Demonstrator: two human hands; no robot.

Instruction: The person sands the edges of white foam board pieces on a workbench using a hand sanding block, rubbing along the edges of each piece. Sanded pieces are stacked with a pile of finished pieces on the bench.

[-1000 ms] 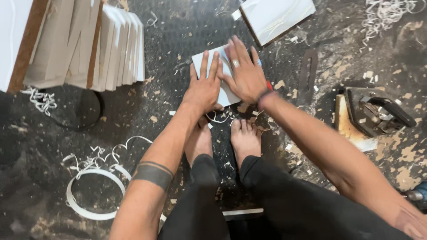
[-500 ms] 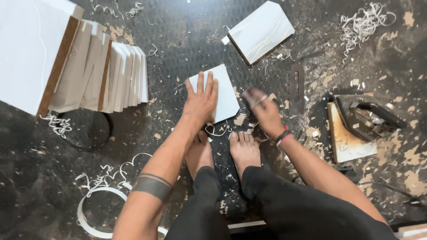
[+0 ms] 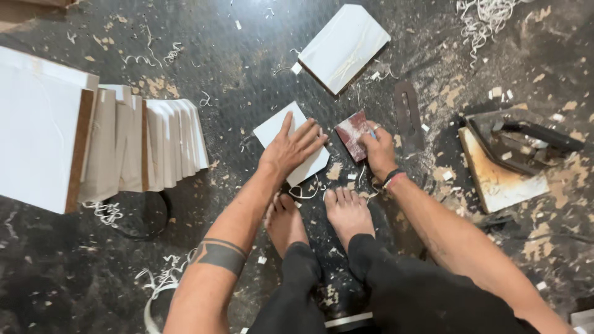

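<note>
My left hand (image 3: 293, 148) lies flat, fingers spread, on a small white board (image 3: 275, 130) that rests on the dark floor in front of my bare feet (image 3: 322, 216). Just to its right, my right hand (image 3: 379, 151) grips a reddish-brown sanding block (image 3: 351, 132), tilted up off the floor beside the board's right edge. A band sits on my right wrist, and a dark band marks my left forearm.
A stack of white boards (image 3: 124, 145) leans at the left. Another white board (image 3: 343, 46) lies at the top centre. An old iron (image 3: 516, 145) sits on a worn plate at the right. A dark metal strip (image 3: 408, 114) and shavings litter the floor.
My right hand left the white board, moved right and picked up the sanding block. The left hand stayed pressed on the board. The view shifted downward.
</note>
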